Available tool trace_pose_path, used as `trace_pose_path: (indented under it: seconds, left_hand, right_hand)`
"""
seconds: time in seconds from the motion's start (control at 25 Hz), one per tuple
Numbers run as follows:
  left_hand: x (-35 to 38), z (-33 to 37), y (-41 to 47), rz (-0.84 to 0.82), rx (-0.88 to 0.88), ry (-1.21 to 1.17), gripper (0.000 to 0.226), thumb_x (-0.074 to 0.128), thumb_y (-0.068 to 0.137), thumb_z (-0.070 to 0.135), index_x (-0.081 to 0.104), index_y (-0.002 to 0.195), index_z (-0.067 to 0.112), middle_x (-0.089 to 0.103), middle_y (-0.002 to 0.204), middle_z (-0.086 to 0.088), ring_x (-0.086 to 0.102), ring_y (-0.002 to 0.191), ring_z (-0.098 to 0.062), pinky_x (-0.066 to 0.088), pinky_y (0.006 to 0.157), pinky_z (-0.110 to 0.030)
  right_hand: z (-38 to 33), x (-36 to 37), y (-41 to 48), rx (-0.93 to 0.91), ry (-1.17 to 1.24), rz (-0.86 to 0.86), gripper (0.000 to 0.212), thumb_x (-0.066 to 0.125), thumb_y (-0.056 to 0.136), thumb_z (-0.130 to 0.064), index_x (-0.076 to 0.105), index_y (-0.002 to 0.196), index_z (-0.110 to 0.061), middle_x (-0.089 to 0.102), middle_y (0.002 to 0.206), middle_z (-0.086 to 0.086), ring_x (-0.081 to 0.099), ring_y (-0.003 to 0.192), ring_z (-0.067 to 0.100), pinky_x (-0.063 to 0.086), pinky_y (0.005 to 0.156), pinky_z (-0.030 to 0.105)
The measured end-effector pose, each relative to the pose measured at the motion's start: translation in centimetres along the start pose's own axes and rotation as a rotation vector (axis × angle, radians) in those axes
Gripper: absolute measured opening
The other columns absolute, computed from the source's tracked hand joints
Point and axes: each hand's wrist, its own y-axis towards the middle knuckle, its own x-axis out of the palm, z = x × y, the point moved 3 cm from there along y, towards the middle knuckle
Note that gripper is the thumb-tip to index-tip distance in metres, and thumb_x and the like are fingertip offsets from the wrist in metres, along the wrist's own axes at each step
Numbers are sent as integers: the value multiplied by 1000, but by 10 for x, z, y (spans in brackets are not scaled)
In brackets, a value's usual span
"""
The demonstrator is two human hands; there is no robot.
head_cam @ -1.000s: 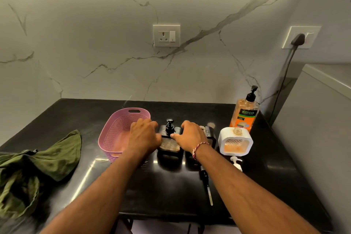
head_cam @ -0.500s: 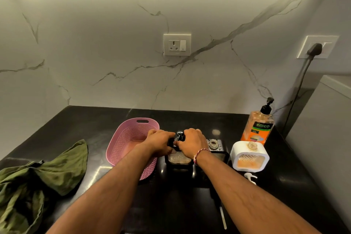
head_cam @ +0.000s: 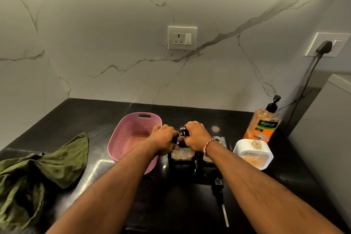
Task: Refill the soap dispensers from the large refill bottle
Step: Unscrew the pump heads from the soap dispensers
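A black-framed glass soap dispenser (head_cam: 182, 155) stands mid-counter with its black pump head (head_cam: 183, 130) on. My left hand (head_cam: 164, 138) grips its left shoulder. My right hand (head_cam: 196, 136) is closed around the pump head from the right. A second black dispenser (head_cam: 218, 139) stands just right, its neck uncapped, mostly hidden by my right wrist. A white-framed dispenser (head_cam: 253, 154) with an uncapped neck sits further right. The large orange refill bottle (head_cam: 263, 125) with a black pump stands behind it.
A pink perforated basket (head_cam: 133, 137) lies left of the dispensers, touching my left forearm. A crumpled green cloth (head_cam: 38, 173) lies at the left edge. A loose black pump with its tube (head_cam: 220, 195) lies near the counter's front. A grey appliance (head_cam: 322, 129) stands at right.
My right hand has shifted up from the dispenser's shoulder onto the pump head, and my left hand has closed in on the dispenser's left side. The camera view has tilted and shifted.
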Motion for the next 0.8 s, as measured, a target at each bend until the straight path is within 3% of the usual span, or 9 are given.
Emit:
trace_pose_path:
  seconds: [0.12,0.24,0.36,0.44,0.52,0.8]
  left_hand:
    - [-2,2,-1,-29,8,16,41,61,90,40,55,128,25,55,122,0,42,122,-20,28,106,-42]
    - [-3,2,-1,-47,0,38,47,61,90,41,52,133,24,54,126,0,40,125,-21,27,107,-42]
    - [-4,1,1,-76,6,43,49,60,90,42,51,134,24,53,129,-1,39,126,-21,26,107,-43]
    - [-3,1,1,-78,4,29,44,60,90,41,54,130,25,53,128,-1,40,125,-21,27,106,-43]
    - [-2,1,0,-63,0,20,40,61,90,41,56,126,26,54,126,0,41,124,-21,27,105,-43]
    - [-2,1,-1,-43,-21,16,41,62,89,40,56,127,24,55,123,1,42,121,-20,29,104,-43]
  right_hand:
    - [5,-1,0,-49,55,-68,22,73,79,-22,62,94,-10,58,92,4,54,84,17,49,77,32]
    - [16,0,-3,-83,164,-81,24,71,80,-15,64,103,-13,62,99,4,56,92,17,49,87,38]
    - [20,4,-8,-39,143,65,48,76,75,-33,59,117,-19,61,104,0,54,97,15,45,89,32]
    - [17,7,-9,8,54,162,43,75,71,-49,62,100,-20,58,90,-2,52,84,14,45,78,30]
    - [12,13,-9,29,22,168,32,71,76,-47,61,86,-17,54,80,-2,50,76,14,44,71,29]
    - [10,15,-7,-86,114,106,11,68,83,-22,62,85,-13,59,85,3,52,80,16,43,73,28]
